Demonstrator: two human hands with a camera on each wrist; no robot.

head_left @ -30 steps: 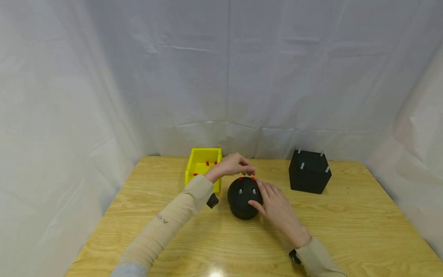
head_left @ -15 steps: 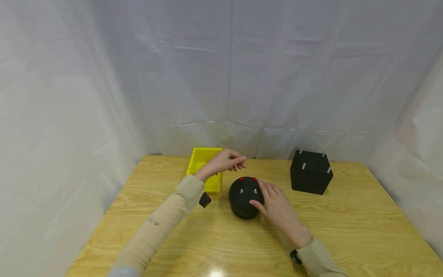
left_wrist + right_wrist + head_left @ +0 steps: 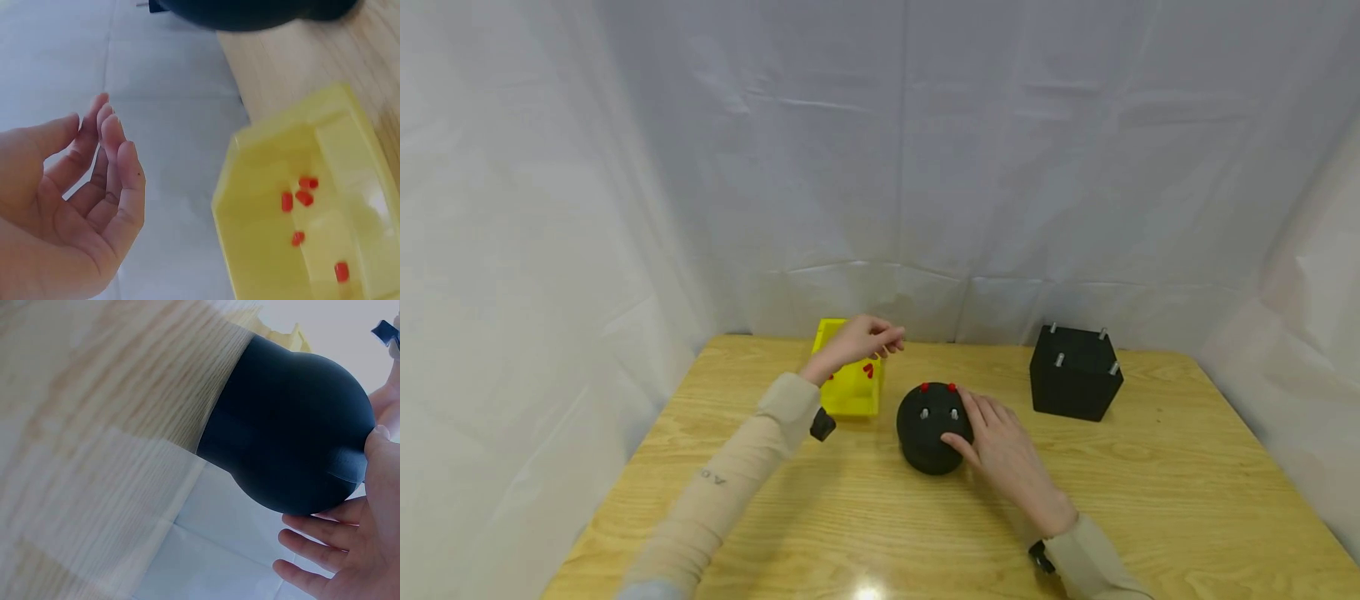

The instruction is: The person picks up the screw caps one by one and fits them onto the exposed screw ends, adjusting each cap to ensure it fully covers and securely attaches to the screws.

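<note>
A round black block (image 3: 927,433) sits mid-table, with two red caps (image 3: 924,387) on its far studs and two bare metal studs nearer me. My right hand (image 3: 1000,450) rests against its right side, fingers fairly straight; the right wrist view shows those fingers (image 3: 325,562) reaching past the black block (image 3: 287,437). My left hand (image 3: 859,339) hovers over the far end of a yellow bin (image 3: 850,398). Seen from the left wrist, this hand (image 3: 75,200) is empty, palm showing and fingers loosely bent. Beside it the yellow bin (image 3: 262,187) holds several loose red caps (image 3: 304,197).
A black cube (image 3: 1075,375) with bare metal studs on top stands at the back right of the wooden table (image 3: 1150,500). White sheeting (image 3: 880,167) closes in the back and both sides.
My left hand has drawn back from above the round block's far caps, leftward to over the yellow bin. The right hand has stayed on the block.
</note>
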